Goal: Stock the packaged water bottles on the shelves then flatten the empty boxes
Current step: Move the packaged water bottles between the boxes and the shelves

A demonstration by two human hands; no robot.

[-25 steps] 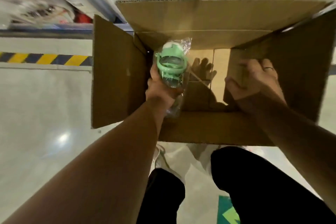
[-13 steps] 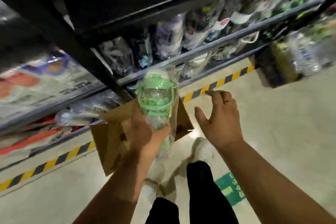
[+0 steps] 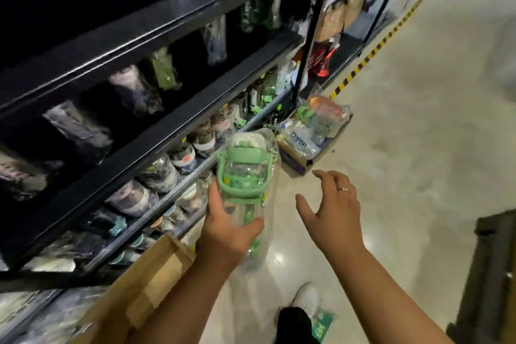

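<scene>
My left hand (image 3: 227,227) grips a clear water bottle (image 3: 245,173) with a green lid and handle, sealed in a plastic bag, and holds it upright in front of the lower shelves. My right hand (image 3: 333,213) hovers to the right of the bottle with fingers spread and holds nothing. The brown cardboard box (image 3: 145,288) stands on the floor below my left arm, only its flaps showing. Black shelves (image 3: 145,131) on the left carry several bagged bottles.
A second low box (image 3: 310,131) full of packaged bottles sits on the floor further down the aisle beside a black shelf post (image 3: 310,33). Yellow-black tape (image 3: 368,56) runs along the shelf base. A dark object (image 3: 488,274) stands at the right edge. My shoe (image 3: 305,297) is below.
My left hand lifted the bagged bottle out of the box and up toward the shelves. My right hand left the box flap and now hangs spread in the air. The view swung to the aisle.
</scene>
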